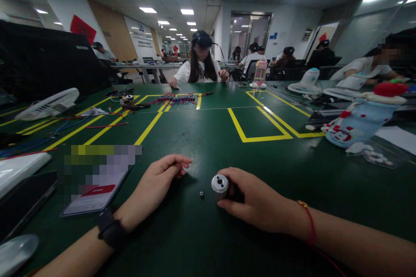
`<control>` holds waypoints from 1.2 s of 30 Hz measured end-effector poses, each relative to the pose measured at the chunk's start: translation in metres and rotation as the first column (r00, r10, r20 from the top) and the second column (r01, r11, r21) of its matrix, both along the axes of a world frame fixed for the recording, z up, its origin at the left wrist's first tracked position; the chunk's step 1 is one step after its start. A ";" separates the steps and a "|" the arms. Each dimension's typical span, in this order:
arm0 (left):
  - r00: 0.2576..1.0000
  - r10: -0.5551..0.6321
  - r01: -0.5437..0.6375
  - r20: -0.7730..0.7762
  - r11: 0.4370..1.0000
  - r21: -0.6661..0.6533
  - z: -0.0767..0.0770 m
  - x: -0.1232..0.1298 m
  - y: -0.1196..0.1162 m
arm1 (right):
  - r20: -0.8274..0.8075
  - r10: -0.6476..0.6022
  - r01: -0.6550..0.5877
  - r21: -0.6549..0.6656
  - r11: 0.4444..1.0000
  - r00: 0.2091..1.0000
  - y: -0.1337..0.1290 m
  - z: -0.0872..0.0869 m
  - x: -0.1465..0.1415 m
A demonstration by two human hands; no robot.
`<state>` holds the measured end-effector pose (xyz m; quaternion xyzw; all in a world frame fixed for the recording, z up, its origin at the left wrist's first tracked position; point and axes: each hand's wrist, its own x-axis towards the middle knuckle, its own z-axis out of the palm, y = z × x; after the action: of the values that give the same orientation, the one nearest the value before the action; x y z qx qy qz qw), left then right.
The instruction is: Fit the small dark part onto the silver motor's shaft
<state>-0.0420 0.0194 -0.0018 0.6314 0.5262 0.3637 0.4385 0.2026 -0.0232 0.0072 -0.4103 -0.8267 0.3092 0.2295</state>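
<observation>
A silver metal cylinder (220,187) with small dark holes in its top stands upright on the green table (191,242). Around its right side curl the thumb and fingers of my right hand (256,201). Just left of the cylinder lies a tiny metal ring (201,194), touched by neither hand. My left hand (162,177) hovers further left, its fingers bent and thumb near the index finger. A tiny thin item (193,158) shows at its fingertips, too small to name.
A phone (100,190) lies left of my left arm. Wires (178,98) are heaped at the table's far side, where a person sits. A blue bottle (354,123), a plastic bag (373,156) and small fans (305,82) stand or lie at right.
</observation>
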 end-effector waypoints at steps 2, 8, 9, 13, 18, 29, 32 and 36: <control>0.998 -0.022 0.022 -0.054 1.000 0.010 0.002 0.000 -0.001 | 0.000 -0.002 0.002 0.000 1.000 1.000 0.000 0.000 0.000; 0.897 -0.304 0.345 -0.319 0.935 0.078 0.012 0.002 -0.012 | -0.015 0.002 -0.002 0.002 1.000 1.000 0.001 -0.001 -0.001; 0.862 -0.350 0.408 -0.366 0.908 0.093 0.014 0.003 -0.014 | -0.020 0.002 -0.002 0.003 1.000 1.000 0.001 -0.001 -0.001; 0.805 -0.381 0.484 -0.455 0.865 0.131 0.017 0.007 -0.020 | -0.024 0.007 -0.007 0.006 1.000 1.000 0.001 -0.001 -0.002; 0.814 -0.379 0.479 -0.440 0.867 0.139 0.016 0.011 -0.019 | -0.018 0.005 -0.005 0.008 1.000 1.000 0.000 0.001 -0.001; 0.963 -0.221 0.256 -0.154 0.927 0.273 0.030 0.035 -0.026 | -0.022 0.025 -0.024 0.055 0.998 0.999 0.001 -0.002 -0.002; 0.944 -0.254 0.309 -0.213 0.905 0.294 0.033 0.041 -0.029 | -0.016 0.019 -0.017 0.070 0.997 1.000 0.001 -0.003 -0.002; 0.920 -0.286 0.358 -0.267 0.891 0.280 0.037 0.043 -0.032 | -0.012 0.021 -0.020 0.074 0.997 1.000 0.001 -0.004 -0.002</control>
<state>0.0006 -0.0121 0.0357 0.8095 0.3916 0.2950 0.3229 0.2003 -0.0223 0.0033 -0.3912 -0.8401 0.2835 0.2467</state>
